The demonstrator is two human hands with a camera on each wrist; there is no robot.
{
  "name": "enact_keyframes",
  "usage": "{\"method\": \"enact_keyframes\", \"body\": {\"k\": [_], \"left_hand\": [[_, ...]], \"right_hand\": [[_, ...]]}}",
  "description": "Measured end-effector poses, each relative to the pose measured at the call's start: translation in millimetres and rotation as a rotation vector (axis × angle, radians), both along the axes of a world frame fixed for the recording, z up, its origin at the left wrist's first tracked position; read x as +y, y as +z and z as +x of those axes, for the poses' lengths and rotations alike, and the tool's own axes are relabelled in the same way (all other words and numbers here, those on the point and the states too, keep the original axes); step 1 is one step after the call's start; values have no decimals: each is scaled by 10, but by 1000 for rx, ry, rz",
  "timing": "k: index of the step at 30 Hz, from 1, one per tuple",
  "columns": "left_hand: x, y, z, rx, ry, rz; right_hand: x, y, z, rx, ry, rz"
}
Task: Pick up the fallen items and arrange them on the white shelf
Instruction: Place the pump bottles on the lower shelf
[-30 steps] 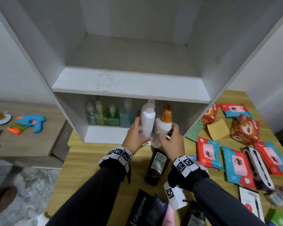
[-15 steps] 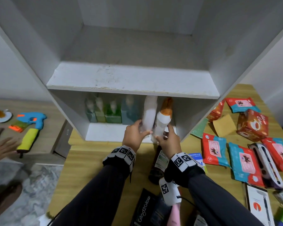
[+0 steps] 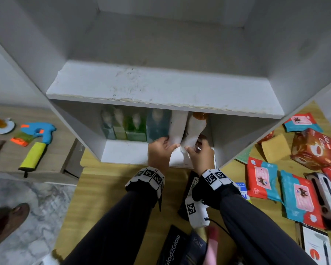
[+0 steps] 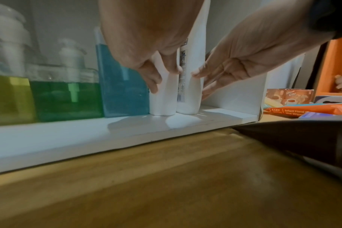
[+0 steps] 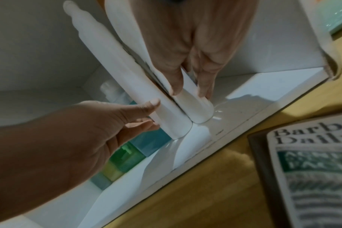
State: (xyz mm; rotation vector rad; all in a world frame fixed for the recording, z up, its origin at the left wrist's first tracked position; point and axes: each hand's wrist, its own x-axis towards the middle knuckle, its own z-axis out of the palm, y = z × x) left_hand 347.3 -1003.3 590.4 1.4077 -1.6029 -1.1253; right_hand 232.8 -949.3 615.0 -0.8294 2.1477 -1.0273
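Two bottles stand side by side on the bottom board of the white shelf (image 3: 166, 88), right of a blue soap dispenser (image 4: 123, 92). My left hand (image 3: 161, 150) (image 4: 164, 77) (image 5: 146, 114) pinches the plain white bottle (image 3: 178, 129) (image 4: 162, 100) (image 5: 139, 86) low on its body. My right hand (image 3: 199, 155) (image 4: 201, 80) (image 5: 188, 92) holds the white bottle with the orange cap (image 3: 194, 129) (image 4: 191, 92) (image 5: 197, 111) between thumb and fingers. Both bottle bases touch the board. The middle board hides the bottle tops in the head view.
Green and yellow soap dispensers (image 3: 134, 129) fill the lower compartment's left. A dark labelled bottle (image 5: 307, 169) lies on the wooden table (image 3: 103, 188) under my right wrist. Wipe packets (image 3: 262, 180), a red box (image 3: 311, 148) and dark tubes (image 3: 172, 249) are scattered around. Toys (image 3: 38, 134) lie left.
Both hands carried the two bottles forward and down into the lower compartment. The bottles were held in front of the shelf before and now stand on its bottom board.
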Motion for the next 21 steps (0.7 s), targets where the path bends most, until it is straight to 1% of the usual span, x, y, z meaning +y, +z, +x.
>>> {"method": "enact_keyframes", "body": {"k": [6,11,14,18,21], "left_hand": [[-36,-54,-38,-10,21,-74],[-65,-47,-72,-15,32,-55],[-80,-28,-73,-29,22,-34],[-86,44,-13,-31,-42,35],[-49,194,53,-144,-179,117]], "right_hand": [[-28,-2,-50,2,-3,33],[-86,-28,-78,1,15,4],[-88,-26,-84,24,31,23],[-64,17,-91,57,83,61],[-30,81,-99,90,152,133]]}}
